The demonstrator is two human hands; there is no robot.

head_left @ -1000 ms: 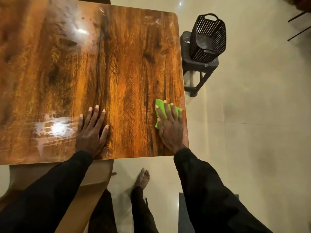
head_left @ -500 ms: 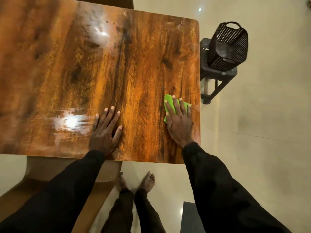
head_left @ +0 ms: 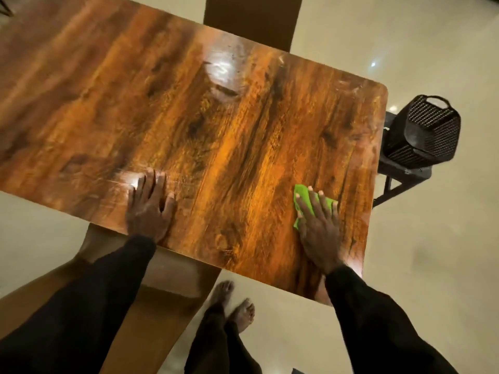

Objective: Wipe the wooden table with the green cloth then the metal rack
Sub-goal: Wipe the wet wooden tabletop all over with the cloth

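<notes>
A glossy wooden table (head_left: 216, 125) with dark grain fills most of the head view. The green cloth (head_left: 303, 195) lies flat on the table near its right end. My right hand (head_left: 318, 225) presses down on the cloth with straight, spread fingers, covering most of it. My left hand (head_left: 148, 209) rests flat on the table near the front edge, fingers straight. No metal rack is in view.
A black perforated basket (head_left: 424, 130) sits on a dark stool (head_left: 405, 174) just beyond the table's right edge. A brown chair (head_left: 251, 17) stands at the far side and a wooden bench (head_left: 162, 292) below the near edge. My bare feet (head_left: 235, 306) stand on pale floor tiles.
The view has swung and tilted, so the table now runs at an angle. My right hand and cloth have stayed near the right edge; my left hand remains flat near the front edge.
</notes>
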